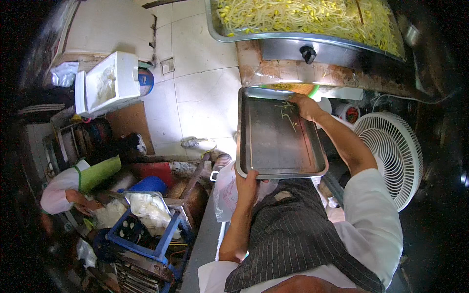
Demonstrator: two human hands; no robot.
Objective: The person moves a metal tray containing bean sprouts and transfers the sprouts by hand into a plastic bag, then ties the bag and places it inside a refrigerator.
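A rectangular metal tray (271, 141) is held in front of my apron, its inside facing up. A few bean sprouts (289, 115) cling to its far right part. My left hand (247, 185) grips the near left corner, thumb over the rim. At the far right corner, my right hand (307, 106) is closed round the edge; its fingers underneath are hidden. Beyond the held tray, a larger metal tray (229, 38) heaped with yellow bean sprouts (298, 17) rests on the counter.
A metal appliance with a black knob (308, 54) sits under the sprout tray. To my right stands a white fan (391, 156). A white foam box (115, 80) is at the far left. Another person's hand (84, 202) works at lower left, near a blue frame (156, 254).
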